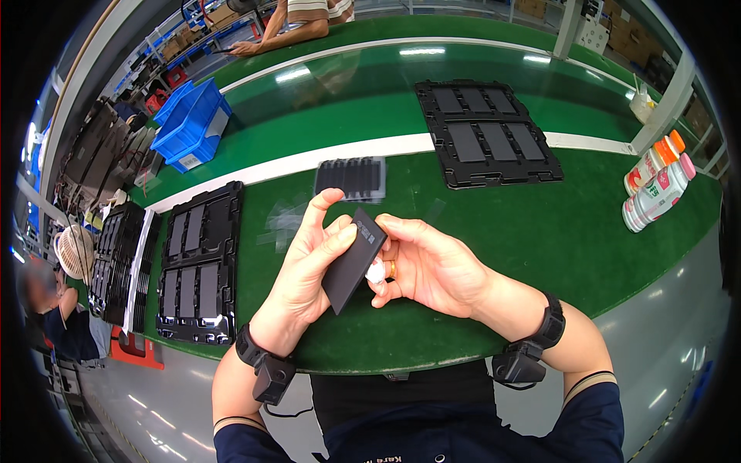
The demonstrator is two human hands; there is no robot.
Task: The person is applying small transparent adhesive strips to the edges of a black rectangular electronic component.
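Observation:
A flat black rectangular panel (349, 270) with small pale print near its upper end is held tilted above the green table. My left hand (302, 266) grips it along the left side, thumb across its face and index finger raised. At the panel's upper right edge is the thumb of my right hand (440, 266). That hand's curled fingers hold a small crumpled white wad (376, 272), perhaps cloth or tissue, beside a ring. Beyond my hands lies a stack of dark sheets in a clear sleeve (351, 179), with loose transparent film pieces (287, 224) to its left.
Black trays holding dark panels lie at far right (494, 174) and left (197, 258); more trays (116, 266) are stacked at the left edge. A blue bin (193, 127) stands far left, bottles (656, 193) at right. Another person's arm (285, 35) rests across the table.

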